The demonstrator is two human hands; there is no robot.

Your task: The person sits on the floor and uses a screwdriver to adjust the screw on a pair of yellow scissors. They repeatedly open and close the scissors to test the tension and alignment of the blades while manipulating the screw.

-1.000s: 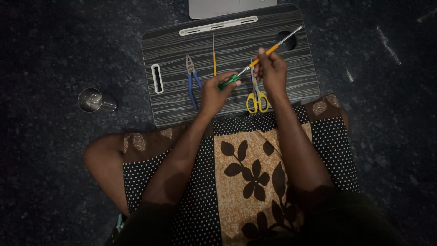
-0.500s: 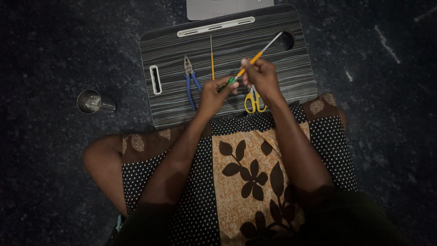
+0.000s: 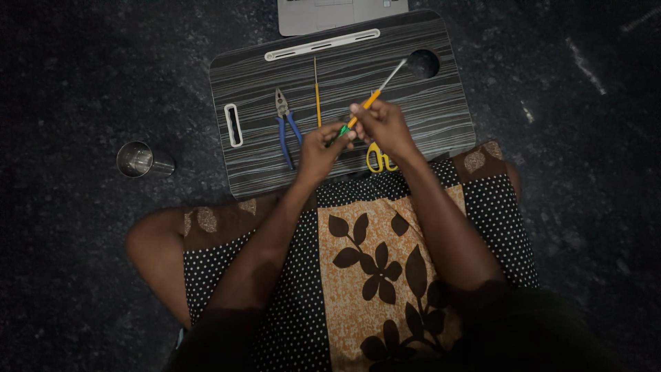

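Here, both hands (image 3: 358,134) on screwdriver (image 3: 375,96)

Blue-handled pliers (image 3: 285,127), yellow scissors (image 3: 380,160), steel cup (image 3: 140,160), laptop (image 3: 341,12)

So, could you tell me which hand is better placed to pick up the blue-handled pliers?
Probably the left hand: the pliers lie just to its left on the lap desk, while the right hand is farther off, beyond it.

Home floor w/ lap desk (image 3: 427,124)
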